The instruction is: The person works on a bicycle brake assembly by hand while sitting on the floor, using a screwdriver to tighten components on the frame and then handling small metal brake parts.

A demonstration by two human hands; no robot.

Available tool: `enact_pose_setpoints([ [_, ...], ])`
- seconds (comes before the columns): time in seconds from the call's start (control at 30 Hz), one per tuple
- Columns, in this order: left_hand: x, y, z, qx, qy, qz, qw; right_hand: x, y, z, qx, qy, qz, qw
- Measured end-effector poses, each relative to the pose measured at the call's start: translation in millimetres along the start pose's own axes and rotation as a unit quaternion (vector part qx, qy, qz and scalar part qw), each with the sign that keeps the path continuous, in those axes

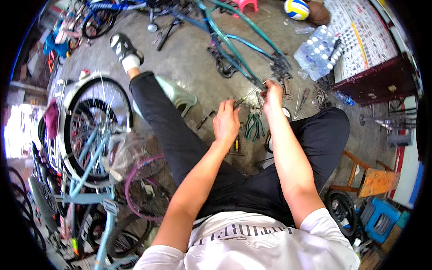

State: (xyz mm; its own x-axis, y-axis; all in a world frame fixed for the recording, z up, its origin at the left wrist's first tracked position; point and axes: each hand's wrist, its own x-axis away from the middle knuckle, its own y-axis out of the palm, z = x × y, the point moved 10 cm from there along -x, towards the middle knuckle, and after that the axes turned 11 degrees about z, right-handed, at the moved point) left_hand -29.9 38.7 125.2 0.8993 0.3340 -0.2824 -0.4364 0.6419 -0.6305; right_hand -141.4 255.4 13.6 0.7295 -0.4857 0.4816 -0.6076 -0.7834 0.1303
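A teal bicycle frame (220,33) lies on the concrete floor in front of me, its near end between my hands. My left hand (226,121) is closed around the dark handle of a screwdriver (246,96), whose shaft points up and right to that end of the frame. Right at the frame's end, my right hand (273,96) has its fingers closed; what they pinch is hidden. Just below, green-handled pliers (254,127) lie on the floor. A yellow-and-black tool (236,145) rests nearer my legs. Dark metal bicycle parts (281,67) sit beside the frame's end.
Left stands a light blue bicycle (92,153) with a purple-rimmed wheel (128,191) beside it. A pale green plastic stool (184,96) is behind my left leg. Bottled water (318,53), a volleyball (296,9) and a cabinet (373,81) are right. A wooden stool (378,181) lies near right.
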Motion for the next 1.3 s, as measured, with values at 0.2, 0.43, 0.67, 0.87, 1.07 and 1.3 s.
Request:
enact_pose_setpoints([
  [0.2, 14, 14, -11, 0.011, 0.000, -0.009, 1.000, 27, -2, 11, -0.031, 0.042, -0.067, 0.996],
  [0.43, 49, 74, -93, 0.428, -0.566, -0.090, 0.698, 52, 9, 38, -0.048, 0.080, -0.155, 0.983],
  [0.67, 21, 15, -34, 0.004, -0.009, 0.018, 1.000, 44, 14, 35, -0.042, 0.058, -0.157, 0.985],
  [0.87, 59, 84, -107, 0.377, -0.581, -0.164, 0.703, 52, 12, 39, -0.056, 0.078, -0.136, 0.986],
  [1.07, 17, 26, -99, -0.010, -0.150, 0.036, 0.988, 52, 24, 37, -0.045, 0.061, -0.143, 0.987],
  [1.3, 55, 69, -105, 0.360, -0.545, -0.126, 0.747, 53, 18, 42, -0.058, 0.093, -0.150, 0.983],
])
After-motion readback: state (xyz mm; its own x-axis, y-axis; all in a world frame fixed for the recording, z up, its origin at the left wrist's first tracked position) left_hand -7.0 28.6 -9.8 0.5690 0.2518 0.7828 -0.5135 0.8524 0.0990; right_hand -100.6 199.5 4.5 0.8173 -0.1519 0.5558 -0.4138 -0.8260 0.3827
